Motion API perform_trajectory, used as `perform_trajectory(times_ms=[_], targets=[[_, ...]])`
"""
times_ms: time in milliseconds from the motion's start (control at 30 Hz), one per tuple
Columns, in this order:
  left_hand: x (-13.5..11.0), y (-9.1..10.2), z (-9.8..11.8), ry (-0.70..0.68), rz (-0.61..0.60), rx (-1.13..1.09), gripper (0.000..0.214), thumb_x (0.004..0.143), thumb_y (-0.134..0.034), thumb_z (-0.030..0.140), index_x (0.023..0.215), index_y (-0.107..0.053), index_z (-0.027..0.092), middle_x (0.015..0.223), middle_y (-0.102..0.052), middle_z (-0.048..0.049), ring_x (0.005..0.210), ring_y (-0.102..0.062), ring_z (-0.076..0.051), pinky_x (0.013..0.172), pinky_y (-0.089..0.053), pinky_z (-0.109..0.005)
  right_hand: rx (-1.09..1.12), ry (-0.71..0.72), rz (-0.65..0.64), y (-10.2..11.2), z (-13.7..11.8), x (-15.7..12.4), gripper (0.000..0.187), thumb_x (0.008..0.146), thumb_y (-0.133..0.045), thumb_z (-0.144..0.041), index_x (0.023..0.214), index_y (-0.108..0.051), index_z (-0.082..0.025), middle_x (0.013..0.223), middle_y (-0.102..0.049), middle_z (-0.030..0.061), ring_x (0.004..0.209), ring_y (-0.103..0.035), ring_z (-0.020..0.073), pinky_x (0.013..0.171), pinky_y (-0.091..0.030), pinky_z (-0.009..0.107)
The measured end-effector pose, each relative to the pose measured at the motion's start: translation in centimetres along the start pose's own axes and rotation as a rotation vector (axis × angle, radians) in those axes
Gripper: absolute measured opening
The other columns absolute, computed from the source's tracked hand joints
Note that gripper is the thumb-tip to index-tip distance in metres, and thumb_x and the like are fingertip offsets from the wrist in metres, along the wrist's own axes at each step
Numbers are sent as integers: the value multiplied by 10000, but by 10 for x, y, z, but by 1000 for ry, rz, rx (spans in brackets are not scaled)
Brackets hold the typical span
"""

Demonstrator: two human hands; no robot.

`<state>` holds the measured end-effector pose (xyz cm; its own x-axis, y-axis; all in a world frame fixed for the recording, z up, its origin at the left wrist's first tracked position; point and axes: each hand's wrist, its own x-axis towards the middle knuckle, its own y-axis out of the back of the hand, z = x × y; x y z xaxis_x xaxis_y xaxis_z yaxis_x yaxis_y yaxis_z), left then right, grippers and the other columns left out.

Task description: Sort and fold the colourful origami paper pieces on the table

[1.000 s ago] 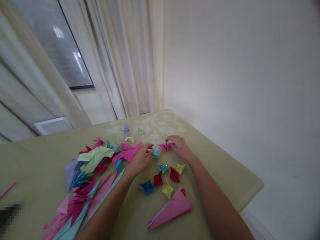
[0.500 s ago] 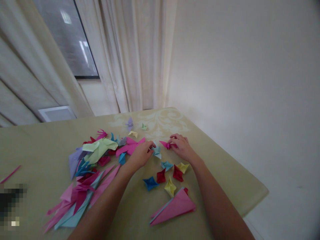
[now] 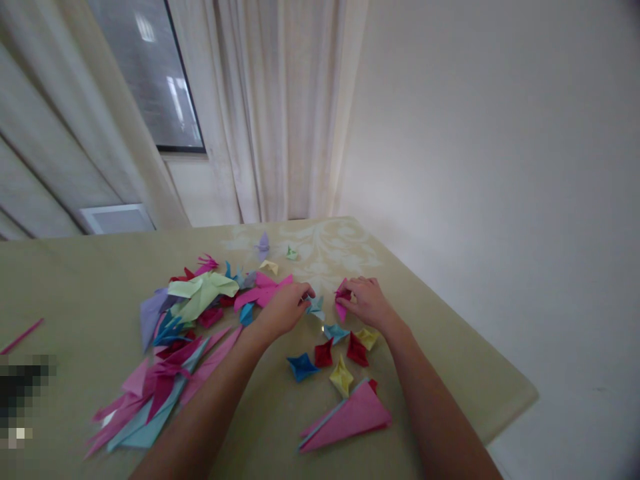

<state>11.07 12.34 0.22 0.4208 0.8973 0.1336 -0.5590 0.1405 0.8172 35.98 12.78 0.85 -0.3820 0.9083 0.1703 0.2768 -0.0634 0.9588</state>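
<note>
My right hand [image 3: 367,300] pinches a small pink paper crane [image 3: 341,310] between thumb and fingers, just above or on the tablecloth. My left hand [image 3: 287,308] has its fingers curled in at a small light blue paper crane [image 3: 316,307], its fingertips on the crane's left side. Part of that crane is hidden by the fingers. Nearer to me, between my forearms, lie small folded pieces: a light blue one [image 3: 336,333], two red ones [image 3: 357,349], two yellow ones [image 3: 342,377] and a dark blue one [image 3: 302,367].
Left of my left arm is a heap of paper cranes, with a pale green crane [image 3: 203,293] on top. A folded pink piece [image 3: 350,419] lies in front. Farther back sit a lilac crane [image 3: 263,247] and a small green one [image 3: 292,253]. A wall [image 3: 475,167] borders the right side.
The pink crane has turned in my right hand, from lying sideways to standing lengthwise. My left hand and the light blue crane have shifted slightly towards me. The view has tilted a little.
</note>
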Motion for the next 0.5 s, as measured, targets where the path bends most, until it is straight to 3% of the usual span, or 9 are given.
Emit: perform_trajectory(times_ms=[500], targets=[[1, -7, 2, -13, 16, 79, 244, 922, -607, 106, 1116, -729, 190, 1129, -784, -99, 1083, -719, -261, 944, -535, -354, 297, 130, 60, -10, 13, -1, 117, 837, -815, -167, 930, -776, -227, 893, -759, 22, 831, -662, 203, 786, -459, 302]])
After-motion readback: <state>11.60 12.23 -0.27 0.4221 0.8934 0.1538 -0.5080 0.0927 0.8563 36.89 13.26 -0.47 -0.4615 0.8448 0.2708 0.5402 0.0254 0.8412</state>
